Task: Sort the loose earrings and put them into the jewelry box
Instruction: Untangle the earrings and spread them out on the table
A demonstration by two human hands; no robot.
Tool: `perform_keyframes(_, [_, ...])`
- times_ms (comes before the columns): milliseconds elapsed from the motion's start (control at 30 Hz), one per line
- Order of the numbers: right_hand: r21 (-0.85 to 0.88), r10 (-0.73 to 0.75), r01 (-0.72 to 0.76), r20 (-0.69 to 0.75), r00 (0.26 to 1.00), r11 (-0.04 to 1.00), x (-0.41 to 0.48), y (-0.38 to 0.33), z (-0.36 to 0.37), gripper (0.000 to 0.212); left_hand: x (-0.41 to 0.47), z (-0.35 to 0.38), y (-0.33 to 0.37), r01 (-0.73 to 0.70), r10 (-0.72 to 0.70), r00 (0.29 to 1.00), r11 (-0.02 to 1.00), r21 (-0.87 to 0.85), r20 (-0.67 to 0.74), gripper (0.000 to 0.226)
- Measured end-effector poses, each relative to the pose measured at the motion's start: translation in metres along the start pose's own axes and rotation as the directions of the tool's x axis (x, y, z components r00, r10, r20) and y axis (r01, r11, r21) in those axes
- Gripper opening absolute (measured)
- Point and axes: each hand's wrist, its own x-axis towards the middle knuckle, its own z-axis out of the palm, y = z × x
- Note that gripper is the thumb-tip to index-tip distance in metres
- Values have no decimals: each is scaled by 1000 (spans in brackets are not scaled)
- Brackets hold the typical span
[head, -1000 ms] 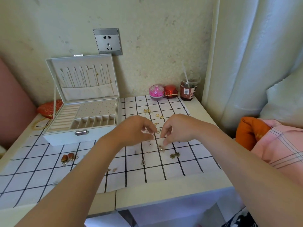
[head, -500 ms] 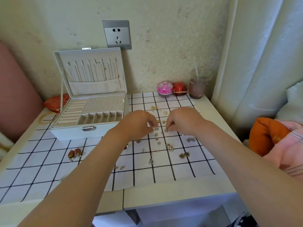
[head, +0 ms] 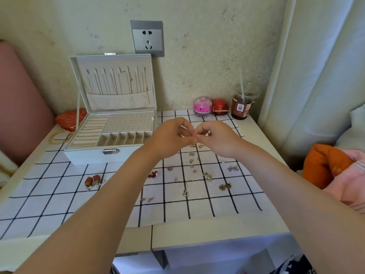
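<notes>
The white jewelry box [head: 88, 155] stands open at the back left of the checked cloth [head: 49, 198], its stud panel and slots showing. Loose earrings lie scattered on the cloth: a red-brown pair [head: 92, 180], a small red one [head: 153, 174], a heart-shaped one [head: 185, 192], a leaf-shaped pair [head: 224, 186] and several tiny ones in between. My left hand [head: 169, 137] and my right hand [head: 219, 139] are raised above the cloth, right of the box. Their curled fingertips meet and pinch a tiny earring that is barely visible.
A pink round container [head: 201, 105], a red box [head: 220, 106] and a lidded drink cup with a straw [head: 244, 103] stand at the back by the wall. A red pouch [head: 69, 119] and gold bangles [head: 60, 136] lie left of the box. An orange cushion [head: 324, 165] sits at right.
Both hands have lifted from the scattered earrings and moved back toward the wall. Their fingertips, apart before, now meet in a pinch.
</notes>
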Motion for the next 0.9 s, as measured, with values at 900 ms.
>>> perform_keyframes(900, [-415,59,22,183,981,910,2,-11,9,5,-21,-24,-14,-81,54,995,938,338,88,11])
